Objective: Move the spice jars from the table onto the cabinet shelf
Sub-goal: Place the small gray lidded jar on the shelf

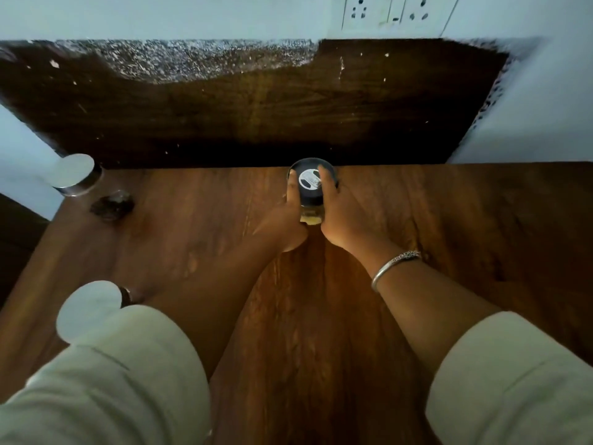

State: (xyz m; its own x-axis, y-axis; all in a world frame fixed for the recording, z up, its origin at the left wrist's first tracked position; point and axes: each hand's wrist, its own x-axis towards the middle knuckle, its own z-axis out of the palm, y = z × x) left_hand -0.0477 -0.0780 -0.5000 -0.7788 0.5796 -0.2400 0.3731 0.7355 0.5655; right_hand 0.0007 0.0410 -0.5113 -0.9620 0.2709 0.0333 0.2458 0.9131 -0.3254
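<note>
Sleeves [128,380] frame view. Left hand [285,220] and right hand [346,216] both clasp black-lidded spice jar [310,187] at the wooden table's [449,220] far edge. Advice: lift straight, level, both grips firm. Two silver-lidded jars [75,173] wait at left, well apart.

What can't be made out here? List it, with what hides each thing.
All from the head view:
- Black-lidded jar: body mostly covered by left hand and right hand; lid label too small to read.
- Near silver-lidded jar: body hidden by its lid and the left sleeve.
- Far silver-lidded jar: contents blurred.
</note>
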